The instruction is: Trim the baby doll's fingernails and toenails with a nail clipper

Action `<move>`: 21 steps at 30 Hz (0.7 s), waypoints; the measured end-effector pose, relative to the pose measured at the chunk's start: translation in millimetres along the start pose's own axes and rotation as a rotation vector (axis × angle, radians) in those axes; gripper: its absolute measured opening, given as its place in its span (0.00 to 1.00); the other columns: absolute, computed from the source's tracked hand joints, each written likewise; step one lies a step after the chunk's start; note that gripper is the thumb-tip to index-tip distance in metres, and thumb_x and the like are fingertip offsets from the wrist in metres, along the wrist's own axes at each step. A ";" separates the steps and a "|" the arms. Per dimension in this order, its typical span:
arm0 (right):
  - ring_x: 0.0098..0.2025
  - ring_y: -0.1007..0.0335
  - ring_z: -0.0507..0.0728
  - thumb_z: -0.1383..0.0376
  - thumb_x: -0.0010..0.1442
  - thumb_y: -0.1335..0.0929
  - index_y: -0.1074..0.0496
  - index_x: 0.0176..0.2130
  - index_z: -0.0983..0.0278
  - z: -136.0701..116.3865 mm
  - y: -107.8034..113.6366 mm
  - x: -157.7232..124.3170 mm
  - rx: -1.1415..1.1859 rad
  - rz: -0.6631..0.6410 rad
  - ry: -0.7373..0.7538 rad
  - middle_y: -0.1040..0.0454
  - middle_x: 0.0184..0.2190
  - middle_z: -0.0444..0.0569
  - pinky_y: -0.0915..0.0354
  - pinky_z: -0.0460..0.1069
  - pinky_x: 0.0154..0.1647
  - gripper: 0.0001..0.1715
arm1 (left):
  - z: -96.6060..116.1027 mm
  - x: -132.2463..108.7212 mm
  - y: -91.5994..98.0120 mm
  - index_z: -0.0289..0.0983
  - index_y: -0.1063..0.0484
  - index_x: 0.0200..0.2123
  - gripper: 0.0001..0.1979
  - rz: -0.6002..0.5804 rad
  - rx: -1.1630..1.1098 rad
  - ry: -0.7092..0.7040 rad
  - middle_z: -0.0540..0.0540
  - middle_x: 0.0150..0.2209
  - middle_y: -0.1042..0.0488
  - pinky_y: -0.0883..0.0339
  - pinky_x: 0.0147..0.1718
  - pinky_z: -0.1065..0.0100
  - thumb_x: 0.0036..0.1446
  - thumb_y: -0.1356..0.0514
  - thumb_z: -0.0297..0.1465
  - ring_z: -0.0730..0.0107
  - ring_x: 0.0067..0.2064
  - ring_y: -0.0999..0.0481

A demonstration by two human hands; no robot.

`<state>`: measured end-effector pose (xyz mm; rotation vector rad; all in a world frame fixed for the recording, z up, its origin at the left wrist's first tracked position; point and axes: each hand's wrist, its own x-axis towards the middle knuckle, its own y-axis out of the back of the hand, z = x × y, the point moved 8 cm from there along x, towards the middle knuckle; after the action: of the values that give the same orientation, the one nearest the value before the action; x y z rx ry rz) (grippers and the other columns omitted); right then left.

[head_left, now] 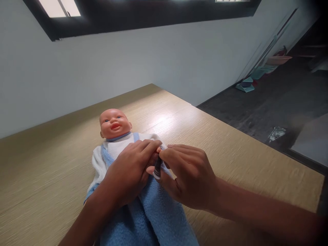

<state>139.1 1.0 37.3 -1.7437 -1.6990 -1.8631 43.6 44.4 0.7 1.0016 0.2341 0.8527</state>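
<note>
A baby doll (pixel 115 124) in a white top and fuzzy blue overalls lies face up on the wooden table (pixel 64 150). My left hand (pixel 133 164) rests across its chest, fingers closed around the doll's hand (pixel 158 149); only a bit of that small hand shows between my fingers. From the right, my right hand (pixel 191 171) pinches a small dark nail clipper (pixel 157 166) with a pale lower end. Its upper end meets the doll's fingers, but my fingertips partly hide the contact.
Behind the table stands a white wall (pixel 123 65) with a dark-framed window (pixel 143 15). The table's right edge drops to a dark floor (pixel 225 106). Along the wall there are a teal dustpan (pixel 245 85) and a pink basin (pixel 278 60).
</note>
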 end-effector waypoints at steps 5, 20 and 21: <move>0.24 0.29 0.49 0.60 0.64 0.30 0.36 0.40 0.62 14.2 4.7 -10.0 0.129 0.139 -0.050 0.27 0.25 0.39 0.34 0.45 0.27 0.11 | -4.2 0.0 -0.9 0.41 0.32 0.44 0.15 -0.011 0.055 0.072 0.45 0.46 0.25 0.35 0.51 0.50 0.73 0.57 0.36 0.57 0.48 0.27; 0.28 0.22 0.54 0.63 0.66 0.32 0.35 0.39 0.62 6.0 2.2 -11.5 0.032 0.152 0.051 0.23 0.25 0.42 0.26 0.49 0.34 0.06 | -1.7 -0.1 0.6 0.39 0.32 0.45 0.17 0.011 0.101 0.051 0.44 0.49 0.24 0.33 0.46 0.53 0.73 0.58 0.37 0.58 0.47 0.26; 0.28 0.22 0.54 0.63 0.66 0.32 0.35 0.39 0.62 5.9 2.5 -11.0 0.026 0.154 0.050 0.23 0.25 0.42 0.26 0.49 0.34 0.06 | -1.5 -0.2 0.6 0.39 0.32 0.45 0.17 0.012 0.104 0.050 0.43 0.49 0.24 0.33 0.46 0.53 0.73 0.58 0.37 0.58 0.47 0.26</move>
<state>148.5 -2.2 29.3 -1.7488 -1.5182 -1.7952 42.4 45.4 0.4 1.0808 0.3177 0.8844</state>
